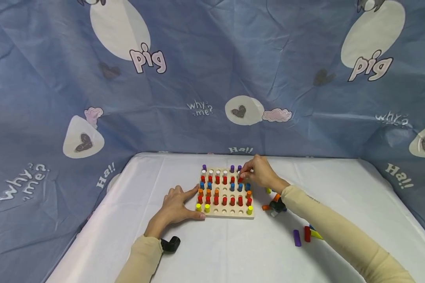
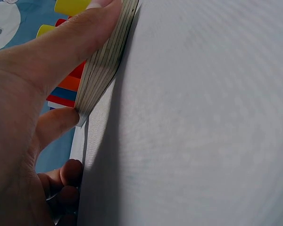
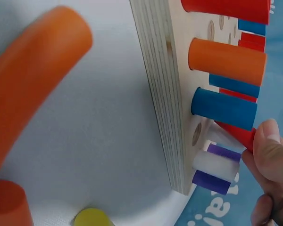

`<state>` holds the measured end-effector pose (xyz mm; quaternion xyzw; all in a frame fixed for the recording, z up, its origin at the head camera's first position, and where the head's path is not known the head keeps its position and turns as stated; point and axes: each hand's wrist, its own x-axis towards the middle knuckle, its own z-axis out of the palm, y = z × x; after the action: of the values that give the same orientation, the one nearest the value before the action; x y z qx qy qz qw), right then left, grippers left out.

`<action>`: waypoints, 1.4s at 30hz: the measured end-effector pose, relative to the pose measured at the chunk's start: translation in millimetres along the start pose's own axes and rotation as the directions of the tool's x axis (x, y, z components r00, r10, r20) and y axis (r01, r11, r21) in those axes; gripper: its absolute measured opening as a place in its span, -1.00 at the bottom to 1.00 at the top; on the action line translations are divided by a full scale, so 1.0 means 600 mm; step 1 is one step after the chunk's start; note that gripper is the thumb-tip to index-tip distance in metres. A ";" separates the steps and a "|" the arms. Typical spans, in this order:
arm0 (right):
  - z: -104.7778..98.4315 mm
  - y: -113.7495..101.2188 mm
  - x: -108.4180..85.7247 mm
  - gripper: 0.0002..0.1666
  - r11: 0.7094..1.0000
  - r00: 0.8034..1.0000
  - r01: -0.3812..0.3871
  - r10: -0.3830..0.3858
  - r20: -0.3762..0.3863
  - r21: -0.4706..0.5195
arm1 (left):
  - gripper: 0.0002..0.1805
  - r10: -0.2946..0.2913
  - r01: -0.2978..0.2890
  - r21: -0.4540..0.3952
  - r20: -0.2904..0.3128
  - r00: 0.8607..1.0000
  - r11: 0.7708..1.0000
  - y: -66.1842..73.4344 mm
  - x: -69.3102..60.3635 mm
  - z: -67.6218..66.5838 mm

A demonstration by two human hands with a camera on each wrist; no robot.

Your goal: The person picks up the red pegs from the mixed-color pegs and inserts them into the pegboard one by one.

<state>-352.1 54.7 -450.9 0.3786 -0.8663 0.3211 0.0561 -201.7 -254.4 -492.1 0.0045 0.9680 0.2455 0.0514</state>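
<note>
A wooden pegboard [image 1: 230, 215] lies on the table with rows of purple, white, red, blue, orange and yellow pegs standing in its holes. My left hand [image 1: 176, 204] rests at its near left corner. The thumb touches the front edge and the straight index finger touches the left side; the other fingers are curled on the cloth in the left wrist view. At the far right of the board, my right hand [image 1: 263, 173] pinches a red peg [image 3: 237, 134] between thumb and finger. That peg leans over the board behind a blue peg [image 3: 224, 108]; its lower end is hidden.
Right of the board lie loose pegs, among them an orange peg [image 3: 37, 70] and a yellow peg [image 3: 92, 218]. Nearer, a purple peg [image 1: 297, 238] and a red peg [image 1: 307, 234] lie by the right forearm. A printed blue cloth [image 1: 198, 78] hangs behind the table.
</note>
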 end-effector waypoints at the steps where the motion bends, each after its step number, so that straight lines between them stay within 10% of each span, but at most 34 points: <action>1: 0.002 -0.001 -0.001 -0.93 1.000 1.000 0.003 -0.003 0.004 -0.003 | 0.27 -0.001 0.001 -0.001 0.004 1.000 1.000 0.000 0.000 0.001; 42: -0.004 -0.011 -0.018 -0.87 0.987 0.999 0.045 -0.040 0.035 -0.156 | 0.27 0.001 -0.001 0.012 0.000 1.000 1.000 -0.001 -0.001 0.001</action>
<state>-340.4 59.2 -449.4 0.3963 -0.8813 0.2449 0.0788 -201.2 -254.9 -492.9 0.0051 0.9694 0.2399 0.0513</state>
